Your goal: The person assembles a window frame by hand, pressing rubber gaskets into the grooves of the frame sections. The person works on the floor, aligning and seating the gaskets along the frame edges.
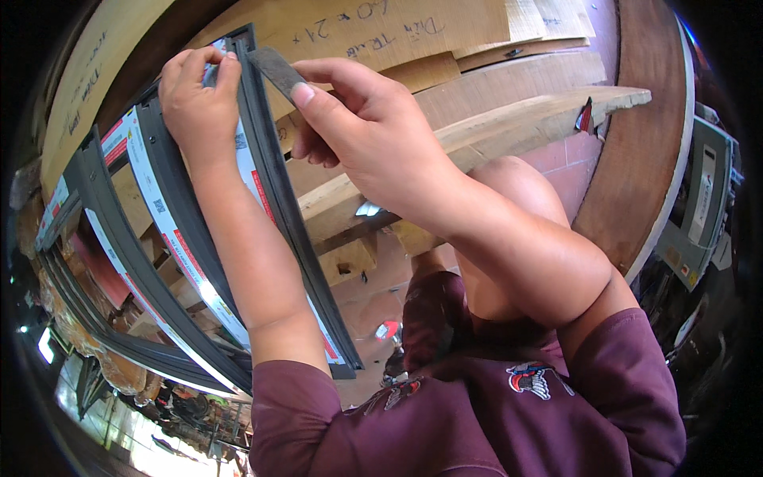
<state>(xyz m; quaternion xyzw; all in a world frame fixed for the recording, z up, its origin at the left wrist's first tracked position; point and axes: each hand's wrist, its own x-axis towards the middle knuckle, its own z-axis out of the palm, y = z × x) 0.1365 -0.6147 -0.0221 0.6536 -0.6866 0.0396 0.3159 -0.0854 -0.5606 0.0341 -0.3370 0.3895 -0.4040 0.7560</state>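
A dark metal frame [274, 171] with white and red protective film lies on my left, its bars running from the far end back toward me. My left hand [203, 87] is at the far corner of this frame, fingers curled and thumb against them, gripping its end. What lies under those fingertips is mostly hidden. Just right of that corner, my right hand [362, 119] pinches a flat, dark grey strip [276, 70] between thumb and fingers. The strip's far end is close to the frame's edge; whether they touch I cannot tell.
Wooden boards [461, 103] with handwriting on one lie beyond and right of the frame. A tall wooden panel [79, 95] leans at the far left. A long brown plank [648, 119] runs along the right. A red-handled tool [584, 115] rests by the boards, over a tiled floor [568, 163].
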